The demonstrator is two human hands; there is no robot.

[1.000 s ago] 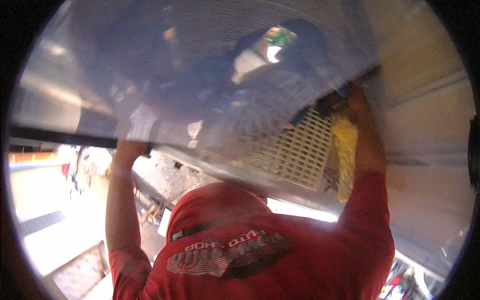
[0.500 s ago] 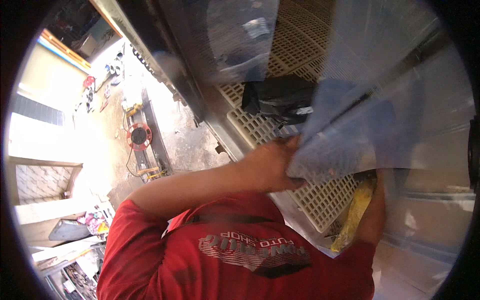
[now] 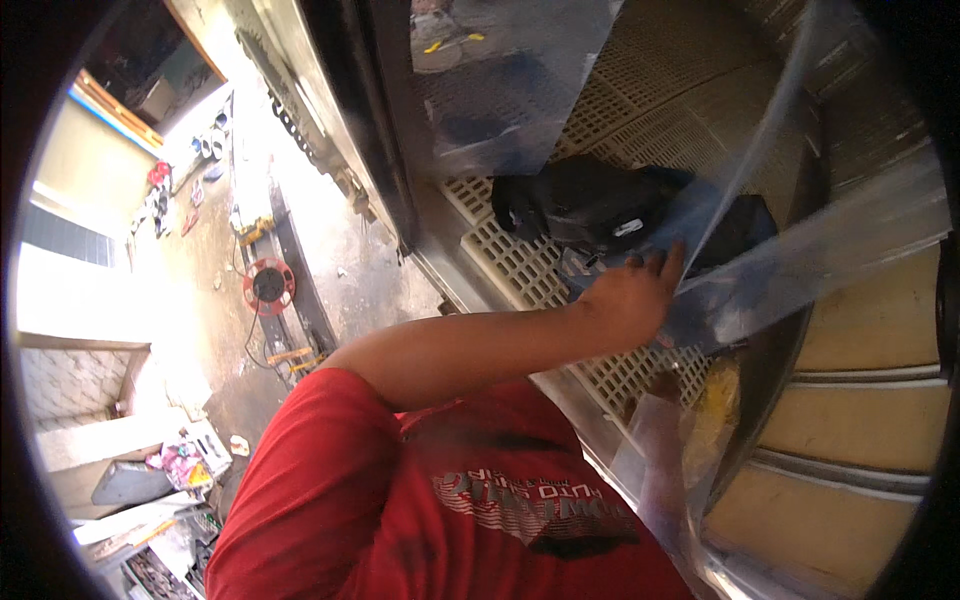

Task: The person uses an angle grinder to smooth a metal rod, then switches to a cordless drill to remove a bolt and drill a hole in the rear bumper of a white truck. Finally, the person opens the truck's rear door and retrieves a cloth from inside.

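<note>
My left hand point(image 3: 628, 305) reaches across my front and grips the edge of a clear plastic curtain strip point(image 3: 780, 285), which sweeps up and to the right. Behind another piece of see-through plastic, low on the right, is my right hand point(image 3: 660, 392); its fingers are blurred. A yellow bundle point(image 3: 718, 400) lies close beside it. Just beyond my left hand, a black bag-like cloth item point(image 3: 590, 205) rests on cream plastic grating point(image 3: 510, 265). Some dark blue cloth point(image 3: 700, 320) shows under the strip.
More clear strips point(image 3: 490, 110) hang at the far side of a metal-framed opening point(image 3: 385, 150). Tan ribbed panels point(image 3: 850, 435) line the right. On the ground at left are a red cable reel point(image 3: 268, 285), shoes point(image 3: 212, 145) and piled clutter point(image 3: 185, 460).
My left hand has moved right and slightly up with the plastic strip. More of the black item and the tan panels shows. My right hand is now behind plastic.
</note>
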